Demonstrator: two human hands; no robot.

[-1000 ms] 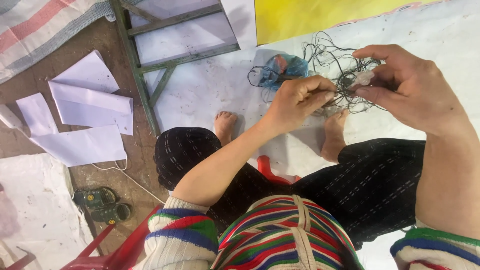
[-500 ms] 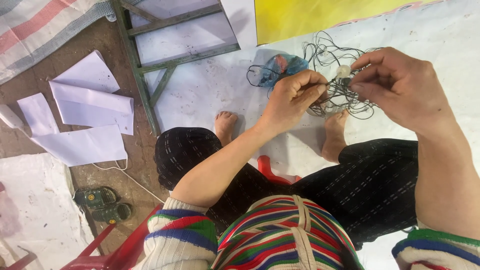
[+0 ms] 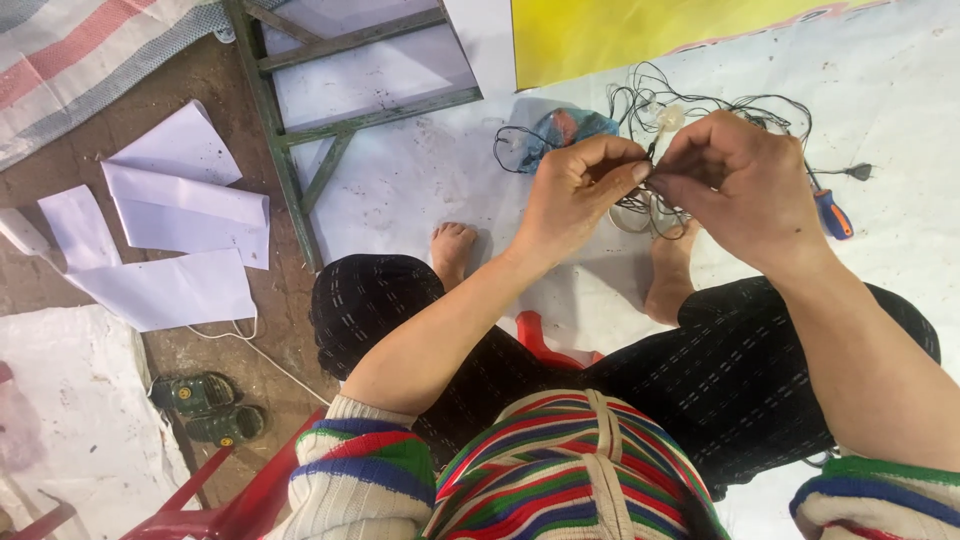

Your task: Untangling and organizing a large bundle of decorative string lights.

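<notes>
Both the left hand (image 3: 575, 195) and right hand (image 3: 745, 185) pinch the tangled thin black wire bundle (image 3: 700, 110); it looks mostly knotted, with lots left to undo.

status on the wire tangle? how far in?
Done: nothing visibly separated; no freed strand laid aside. In hand: left hand and right hand pinch one thin dark wire between fingertips. Left: the tangle of wires on the white sheet is still knotted; the screwdriver lies unused.
</notes>
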